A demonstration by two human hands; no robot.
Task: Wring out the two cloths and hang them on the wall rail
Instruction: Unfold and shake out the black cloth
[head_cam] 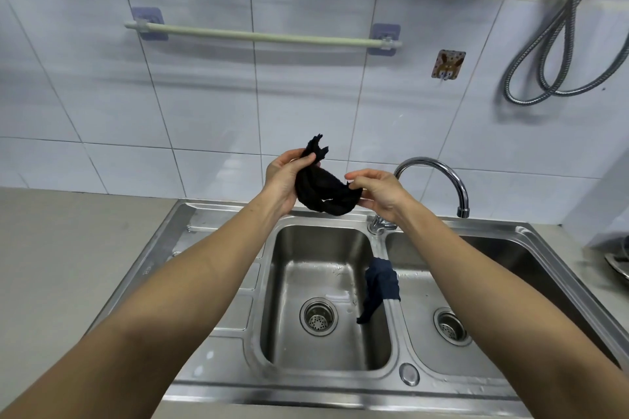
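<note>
Both hands hold a twisted black cloth (323, 189) above the sink (218, 282): the left hand (284, 180) grips one end with curled fingers, the right hand (377, 192) pinches the other. A blue cloth (381, 282) drapes over the sink divider, and the rail (262, 36) on the wall is bare.

One head-worn wide-angle view looks forward and down from close above the sink (218, 381), tiled wall (204, 105) at twelve o'clock.
</note>
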